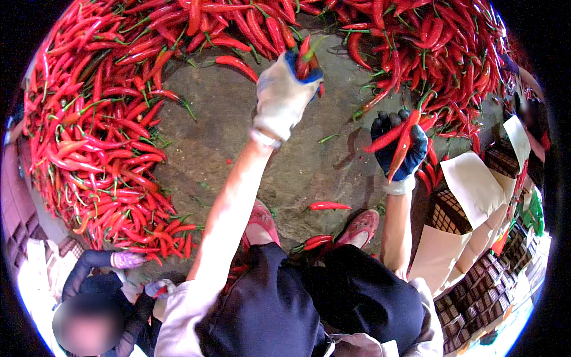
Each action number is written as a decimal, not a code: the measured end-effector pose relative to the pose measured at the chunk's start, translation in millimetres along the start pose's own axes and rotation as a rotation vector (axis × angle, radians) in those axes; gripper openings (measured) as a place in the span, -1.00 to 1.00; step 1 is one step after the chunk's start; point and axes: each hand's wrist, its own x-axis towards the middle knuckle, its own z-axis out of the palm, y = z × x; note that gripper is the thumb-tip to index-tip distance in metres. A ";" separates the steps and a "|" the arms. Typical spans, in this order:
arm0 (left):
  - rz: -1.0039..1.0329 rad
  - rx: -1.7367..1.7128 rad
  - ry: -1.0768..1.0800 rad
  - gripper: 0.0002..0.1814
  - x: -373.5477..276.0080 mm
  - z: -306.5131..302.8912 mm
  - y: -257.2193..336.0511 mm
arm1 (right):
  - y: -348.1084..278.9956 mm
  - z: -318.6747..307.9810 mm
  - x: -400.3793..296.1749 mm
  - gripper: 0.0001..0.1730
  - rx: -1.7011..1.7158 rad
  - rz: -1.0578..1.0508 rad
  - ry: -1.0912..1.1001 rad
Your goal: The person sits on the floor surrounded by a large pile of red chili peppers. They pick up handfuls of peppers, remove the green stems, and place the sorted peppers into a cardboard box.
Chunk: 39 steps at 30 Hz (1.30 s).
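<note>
My left hand [287, 91], in a white glove with a blue palm, is closed around a few red chili peppers [302, 62] at the upper middle, beside the inner edge of the big chili heap [236, 26]. My right hand [399, 145], in a similar glove with dark fingertips, is palm up at the right, with a couple of long red chilies [403, 145] lying across its palm and fingers. Single chilies lie on the concrete floor, one [330, 205] between my feet and one [236, 66] left of my left hand.
Chilies are heaped around the left, top and right. At the right stand plastic crates [450, 212] with paper liners [473, 187]. A co-worker's gloved hand [128, 259] is at the lower left edge of the heap. My pink shoes [360, 227] rest on the floor.
</note>
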 end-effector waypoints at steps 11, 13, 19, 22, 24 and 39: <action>0.116 0.260 -0.025 -0.49 13.2 34.8 9.6 | -4.2 -32.7 7.6 -0.74 -0.664 -0.116 0.427; 0.201 0.085 -0.067 -0.52 -1.6 38.4 16.7 | 9.6 -29.3 17.0 -0.72 -0.580 -0.101 0.420; 0.265 0.210 -0.340 -0.63 -5.3 78.8 27.0 | 40.3 -40.3 33.3 -0.65 -0.651 -0.200 0.467; 0.192 0.150 -0.350 -0.57 -23.5 72.3 32.0 | 50.7 -21.6 20.8 -0.70 -0.634 -0.131 0.447; 0.108 0.023 -0.354 -0.55 -36.5 59.0 19.3 | 59.1 -17.8 11.4 -0.74 -0.593 0.045 0.482; 0.285 -0.406 -0.675 -0.52 -80.0 41.6 196.3 | -69.3 36.0 -99.7 -0.76 -0.041 -0.058 0.186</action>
